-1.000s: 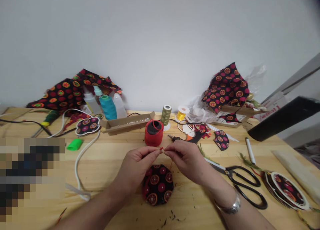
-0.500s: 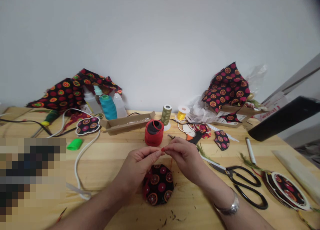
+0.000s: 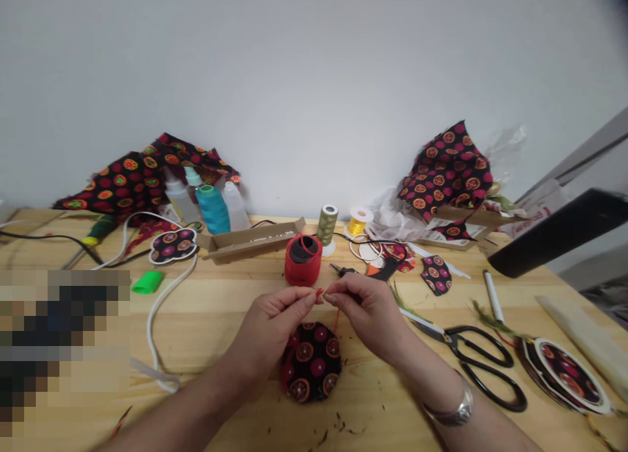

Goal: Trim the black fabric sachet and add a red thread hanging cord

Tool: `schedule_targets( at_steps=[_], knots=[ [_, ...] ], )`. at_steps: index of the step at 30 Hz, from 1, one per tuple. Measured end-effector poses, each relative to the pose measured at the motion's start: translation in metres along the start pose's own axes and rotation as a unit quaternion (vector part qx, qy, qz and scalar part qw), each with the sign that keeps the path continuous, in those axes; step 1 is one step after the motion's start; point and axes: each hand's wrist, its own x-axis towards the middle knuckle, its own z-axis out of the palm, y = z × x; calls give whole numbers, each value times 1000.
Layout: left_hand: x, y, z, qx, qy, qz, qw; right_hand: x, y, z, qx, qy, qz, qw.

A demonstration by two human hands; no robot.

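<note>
My left hand (image 3: 267,328) and my right hand (image 3: 366,318) meet in the middle of the wooden table, and their fingertips pinch a short piece of thin red cord (image 3: 320,293). A strand of red hangs from near my right hand towards a round black fabric pouch (image 3: 311,362) with red and orange circles. The pouch lies just below my hands, apart from them. Beyond the fingertips stands a red cord spool (image 3: 303,260) with a dark centre.
Large black-handled scissors (image 3: 471,360) lie to the right, beside a round patterned fabric piece (image 3: 564,377). Behind stand thread cones (image 3: 213,210), a cardboard tray (image 3: 245,243), and bunched patterned cloth (image 3: 446,171). A white cable (image 3: 154,321) curves at left, beside a pixelated patch.
My fingertips have drawn slightly apart, with the red cord still pinched between them. The view has shifted a little.
</note>
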Motion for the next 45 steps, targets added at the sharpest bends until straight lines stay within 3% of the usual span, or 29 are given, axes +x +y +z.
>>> schedule_targets(
  at_steps=[8, 27, 36, 45],
  knots=[
    [0, 2, 1, 10, -6, -10, 1000, 1, 2, -2, 6, -33, 11, 999],
    [4, 0, -3, 82, 9, 63, 995, -1, -2, -1, 30, -60, 54, 996],
    [5, 0, -3, 47, 35, 41, 997, 1, -3, 5, 106, -53, 190, 975],
    [4, -2, -3, 40, 54, 17, 998, -1, 0, 9, 87, -55, 174, 979]
  ],
)
